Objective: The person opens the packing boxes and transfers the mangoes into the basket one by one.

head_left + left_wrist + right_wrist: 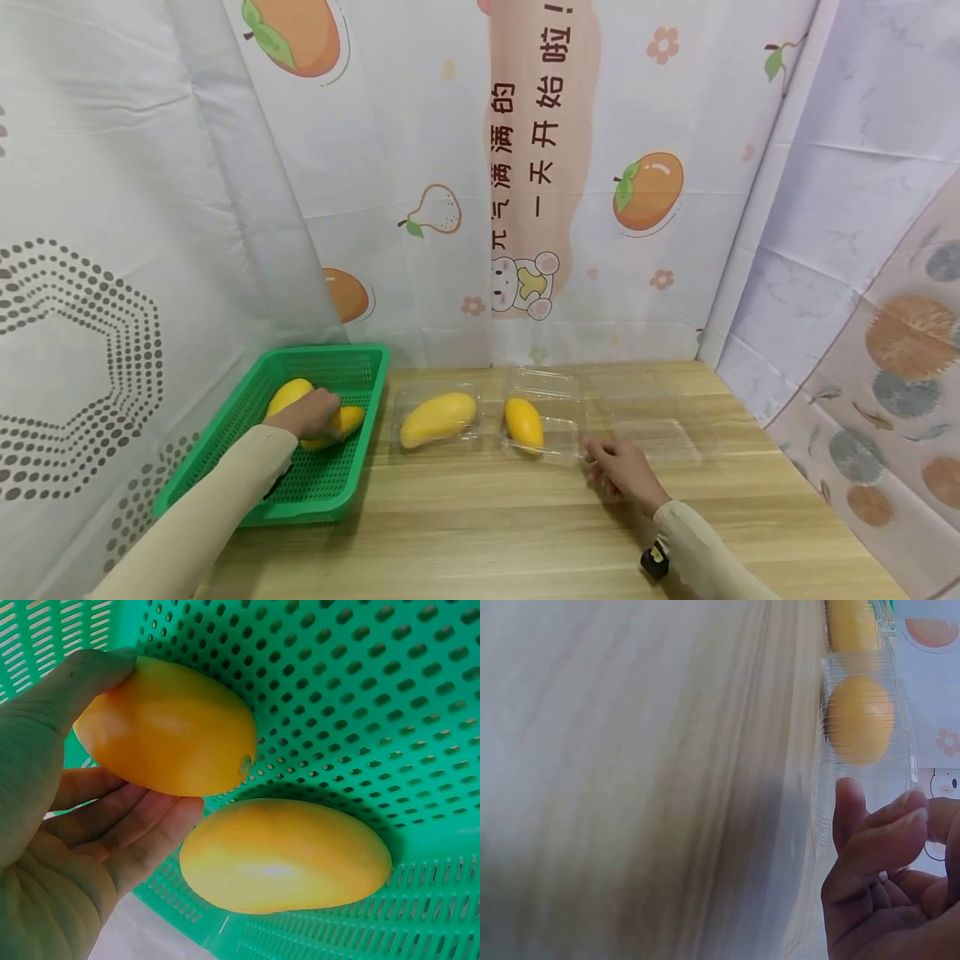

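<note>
In the green basket, my left hand (309, 415) grips an orange-yellow mango (176, 727), thumb over its top and fingers beneath. Beside it, a paler mango (289, 855) lies against the perforated basket (345, 690). My right hand (621, 471) is by the near right corner of a clear plastic box (562, 442), its fingers loosely bent with nothing visible between them. Whether a fingertip touches the box, I cannot tell. That box has a small mango (525, 425) in its left part, also visible in the right wrist view above my hand (892, 877).
Between basket and middle box, a clear box (472, 437) holds a larger mango (438, 419). More clear plastic packaging (663, 442) lies to the right on the wooden table (480, 533). Printed curtains (420, 108) hang behind and at both sides.
</note>
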{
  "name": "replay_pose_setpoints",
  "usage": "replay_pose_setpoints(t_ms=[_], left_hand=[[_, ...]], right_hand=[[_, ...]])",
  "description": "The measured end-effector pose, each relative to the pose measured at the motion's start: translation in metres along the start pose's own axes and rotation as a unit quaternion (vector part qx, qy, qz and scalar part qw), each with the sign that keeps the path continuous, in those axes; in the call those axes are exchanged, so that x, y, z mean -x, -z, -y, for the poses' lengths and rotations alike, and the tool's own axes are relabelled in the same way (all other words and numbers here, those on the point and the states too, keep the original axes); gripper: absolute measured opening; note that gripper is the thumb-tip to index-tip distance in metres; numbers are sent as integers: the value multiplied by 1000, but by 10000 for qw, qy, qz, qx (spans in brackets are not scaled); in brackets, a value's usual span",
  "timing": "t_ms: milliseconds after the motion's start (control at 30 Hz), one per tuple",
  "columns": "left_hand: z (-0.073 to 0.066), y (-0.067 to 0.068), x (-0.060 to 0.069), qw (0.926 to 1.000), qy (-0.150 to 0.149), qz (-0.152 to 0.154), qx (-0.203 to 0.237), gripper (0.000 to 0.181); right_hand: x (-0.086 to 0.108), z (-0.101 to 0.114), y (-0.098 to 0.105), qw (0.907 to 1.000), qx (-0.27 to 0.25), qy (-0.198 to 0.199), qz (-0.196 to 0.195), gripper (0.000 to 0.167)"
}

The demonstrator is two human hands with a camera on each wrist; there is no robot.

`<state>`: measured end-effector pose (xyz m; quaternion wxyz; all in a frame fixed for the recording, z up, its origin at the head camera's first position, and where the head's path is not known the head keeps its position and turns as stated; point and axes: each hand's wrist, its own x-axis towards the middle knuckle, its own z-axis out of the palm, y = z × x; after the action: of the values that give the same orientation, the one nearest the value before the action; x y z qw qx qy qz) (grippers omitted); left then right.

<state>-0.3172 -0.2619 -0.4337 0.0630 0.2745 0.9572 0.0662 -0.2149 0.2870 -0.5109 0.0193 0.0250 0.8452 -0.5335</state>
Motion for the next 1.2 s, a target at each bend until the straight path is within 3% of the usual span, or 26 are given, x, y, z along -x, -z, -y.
replay_pose_setpoints(t_ms=[233, 433, 867, 1200], left_hand=[[3, -6, -9, 10000, 20, 4, -61, 36], [5, -12, -16, 9997, 48, 8, -248, 34], [9, -7, -20, 9966, 415, -363, -608, 30], [8, -5, -22, 9968, 333, -643, -349, 33]], right_hand=[[1, 0, 1, 10000, -28, -59, -27, 49], [1, -3, -2, 9999, 57, -123, -12, 48], [1, -1, 0, 9997, 7, -227, -11, 52], [3, 1, -1, 9996, 149, -215, -69, 49]])
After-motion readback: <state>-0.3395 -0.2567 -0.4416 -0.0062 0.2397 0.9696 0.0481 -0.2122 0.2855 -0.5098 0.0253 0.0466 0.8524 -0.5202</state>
